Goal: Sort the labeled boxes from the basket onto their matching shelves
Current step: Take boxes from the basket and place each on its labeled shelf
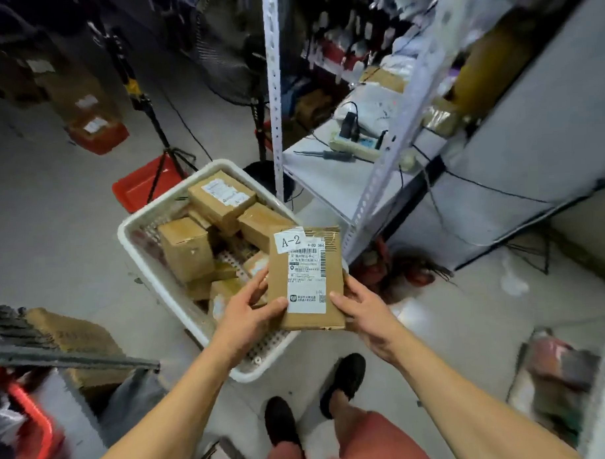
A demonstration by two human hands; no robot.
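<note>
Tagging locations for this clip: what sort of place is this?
Likely a parcel storeroom: a white basket of taped cardboard boxes, a box labelled A-2 held in both hands, and slotted metal shelving.

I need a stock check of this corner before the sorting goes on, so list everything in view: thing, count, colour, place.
A-2 box: one, brown with white labels, held above the basket's near right corner.
Basket: one, white, on the floor ahead.
Boxes in basket: several, brown; exact count unclear.
Metal shelf: one, white, right of the basket.
Power strip: one, pale, on the shelf, plugs in it.
Red crates: at least two on the floor behind the basket, one blurred at lower left.
Tripod: one, black, beyond the basket.
Fan: one, black, behind the shelf post.
Shoes: two, black.
Left hand: grips the box's lower left edge.
Right hand: grips its lower right edge.
</note>
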